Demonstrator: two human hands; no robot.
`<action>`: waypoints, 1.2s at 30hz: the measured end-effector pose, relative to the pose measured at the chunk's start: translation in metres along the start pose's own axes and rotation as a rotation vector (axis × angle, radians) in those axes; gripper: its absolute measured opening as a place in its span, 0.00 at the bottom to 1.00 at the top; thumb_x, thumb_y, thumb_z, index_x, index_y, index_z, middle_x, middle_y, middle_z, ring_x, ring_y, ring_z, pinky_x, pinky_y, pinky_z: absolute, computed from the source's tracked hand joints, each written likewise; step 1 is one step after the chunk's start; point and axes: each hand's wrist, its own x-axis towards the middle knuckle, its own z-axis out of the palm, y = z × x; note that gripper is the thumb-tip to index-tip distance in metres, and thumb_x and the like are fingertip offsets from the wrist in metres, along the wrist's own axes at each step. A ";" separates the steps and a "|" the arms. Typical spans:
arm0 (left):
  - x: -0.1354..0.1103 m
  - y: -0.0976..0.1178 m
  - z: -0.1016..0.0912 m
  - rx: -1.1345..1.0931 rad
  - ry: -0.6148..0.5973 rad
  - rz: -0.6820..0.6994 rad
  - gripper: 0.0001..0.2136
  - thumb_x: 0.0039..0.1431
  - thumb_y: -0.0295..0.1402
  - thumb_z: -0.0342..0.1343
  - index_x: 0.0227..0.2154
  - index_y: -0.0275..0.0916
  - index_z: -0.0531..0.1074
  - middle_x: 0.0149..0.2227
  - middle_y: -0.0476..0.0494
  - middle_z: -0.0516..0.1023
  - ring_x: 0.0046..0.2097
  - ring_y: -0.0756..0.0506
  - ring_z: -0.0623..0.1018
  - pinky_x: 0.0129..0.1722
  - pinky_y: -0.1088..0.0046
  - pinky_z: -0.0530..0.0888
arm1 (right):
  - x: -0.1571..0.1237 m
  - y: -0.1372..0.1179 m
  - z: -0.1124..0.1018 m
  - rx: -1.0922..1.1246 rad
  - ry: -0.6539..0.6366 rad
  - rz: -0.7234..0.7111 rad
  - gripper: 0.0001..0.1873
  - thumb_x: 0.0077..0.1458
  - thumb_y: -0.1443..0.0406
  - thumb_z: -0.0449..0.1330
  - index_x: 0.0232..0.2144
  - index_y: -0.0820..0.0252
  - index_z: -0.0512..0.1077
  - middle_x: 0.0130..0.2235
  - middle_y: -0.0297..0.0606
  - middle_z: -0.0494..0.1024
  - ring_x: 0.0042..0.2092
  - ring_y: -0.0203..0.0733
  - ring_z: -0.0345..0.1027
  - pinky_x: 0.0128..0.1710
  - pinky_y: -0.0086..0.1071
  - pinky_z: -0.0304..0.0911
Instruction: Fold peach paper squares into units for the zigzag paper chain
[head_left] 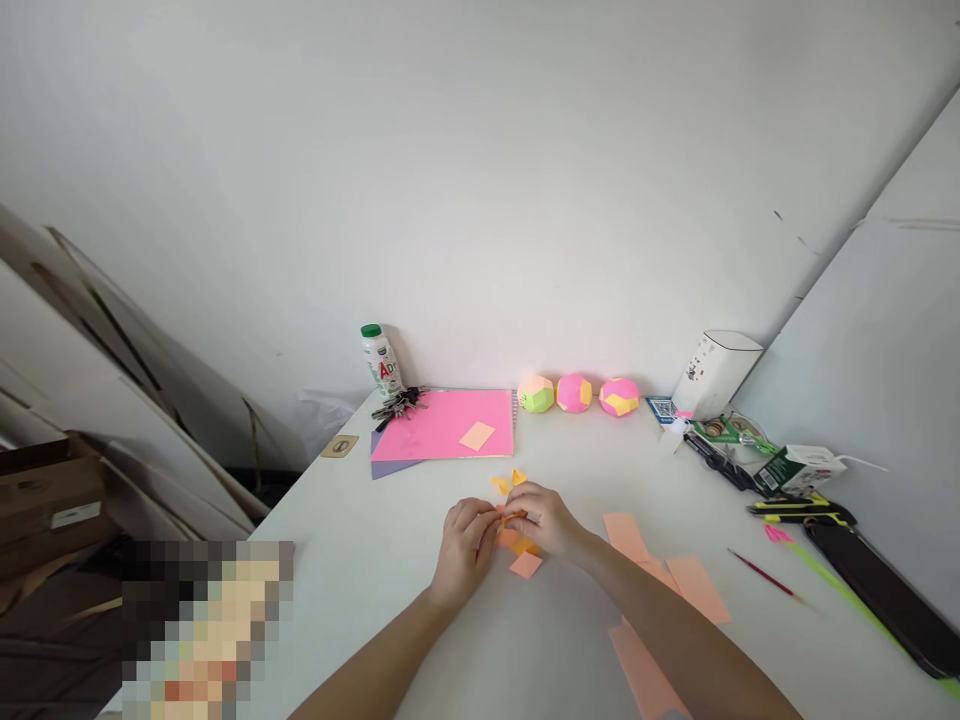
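Both hands meet at the middle of the white table. My left hand and my right hand pinch a small folded orange paper piece between their fingertips. Under the hands lie more small orange folded pieces. Two little yellow folded pieces sit just beyond the fingers.
Pink paper sheets with a small orange square lie at the back, beside keys and a white bottle. Three paper balls line the wall. Orange strips, a red pencil, cutters and a white box lie right.
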 end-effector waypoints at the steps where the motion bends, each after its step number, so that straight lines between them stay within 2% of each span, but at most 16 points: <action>1: 0.000 0.000 0.000 -0.009 -0.003 -0.012 0.09 0.61 0.26 0.45 0.35 0.40 0.71 0.35 0.43 0.73 0.39 0.45 0.72 0.39 0.64 0.69 | 0.000 0.001 -0.001 0.002 0.001 0.002 0.10 0.55 0.59 0.58 0.33 0.59 0.75 0.35 0.42 0.74 0.37 0.41 0.70 0.37 0.35 0.69; 4: 0.000 -0.001 0.000 -0.037 -0.011 -0.023 0.08 0.60 0.27 0.46 0.36 0.40 0.70 0.36 0.43 0.73 0.39 0.44 0.72 0.39 0.64 0.69 | -0.001 0.001 -0.002 0.011 0.013 -0.003 0.09 0.54 0.60 0.60 0.34 0.58 0.74 0.35 0.42 0.75 0.39 0.42 0.71 0.40 0.37 0.69; 8: 0.000 -0.002 0.001 -0.046 -0.035 -0.013 0.08 0.60 0.27 0.46 0.37 0.40 0.70 0.37 0.42 0.73 0.39 0.44 0.72 0.39 0.64 0.69 | -0.001 0.000 0.001 0.043 0.028 -0.020 0.09 0.56 0.60 0.58 0.34 0.59 0.75 0.34 0.42 0.77 0.37 0.42 0.72 0.38 0.35 0.70; 15: -0.001 -0.002 0.002 0.004 -0.011 -0.023 0.09 0.61 0.26 0.43 0.30 0.38 0.68 0.30 0.44 0.71 0.33 0.46 0.71 0.35 0.65 0.69 | 0.000 -0.002 -0.001 0.056 -0.027 0.020 0.10 0.59 0.63 0.54 0.36 0.58 0.75 0.36 0.41 0.77 0.39 0.41 0.72 0.40 0.36 0.69; 19: -0.001 -0.001 0.001 0.028 -0.005 -0.054 0.10 0.61 0.26 0.42 0.29 0.38 0.67 0.29 0.44 0.71 0.32 0.46 0.70 0.34 0.65 0.69 | 0.000 -0.003 -0.003 0.115 -0.016 0.099 0.08 0.54 0.63 0.58 0.36 0.58 0.75 0.36 0.42 0.77 0.39 0.42 0.71 0.37 0.34 0.70; 22: -0.001 -0.002 0.000 0.020 -0.009 -0.066 0.09 0.61 0.28 0.43 0.30 0.39 0.68 0.29 0.44 0.72 0.33 0.45 0.71 0.34 0.65 0.69 | 0.000 -0.002 -0.003 0.167 0.005 0.169 0.07 0.53 0.64 0.58 0.30 0.58 0.76 0.32 0.39 0.77 0.32 0.39 0.71 0.31 0.32 0.70; 25: -0.003 -0.005 0.003 0.007 -0.023 -0.098 0.09 0.61 0.29 0.43 0.36 0.39 0.69 0.34 0.42 0.74 0.37 0.44 0.73 0.38 0.63 0.70 | 0.000 0.005 -0.005 0.152 0.075 0.246 0.07 0.52 0.65 0.57 0.27 0.58 0.75 0.30 0.37 0.76 0.27 0.36 0.69 0.29 0.32 0.69; 28: -0.005 -0.010 0.007 0.046 -0.019 -0.168 0.12 0.60 0.30 0.45 0.45 0.39 0.65 0.42 0.38 0.73 0.44 0.41 0.73 0.43 0.58 0.70 | -0.002 0.018 -0.009 0.090 0.167 0.339 0.08 0.52 0.65 0.55 0.29 0.59 0.74 0.32 0.38 0.76 0.29 0.37 0.69 0.30 0.33 0.69; 31: -0.006 -0.015 0.011 0.080 -0.058 -0.209 0.13 0.59 0.30 0.46 0.46 0.38 0.66 0.42 0.39 0.74 0.44 0.40 0.73 0.43 0.56 0.71 | -0.005 0.032 -0.014 0.020 0.212 0.436 0.08 0.50 0.67 0.54 0.29 0.60 0.74 0.32 0.39 0.77 0.32 0.39 0.70 0.32 0.35 0.69; 36: -0.003 -0.011 0.010 0.044 -0.155 -0.092 0.12 0.59 0.27 0.44 0.41 0.40 0.70 0.38 0.41 0.77 0.42 0.41 0.75 0.41 0.59 0.71 | -0.009 0.041 -0.016 -0.046 0.178 0.508 0.09 0.49 0.70 0.53 0.29 0.60 0.74 0.35 0.40 0.78 0.35 0.41 0.71 0.37 0.37 0.68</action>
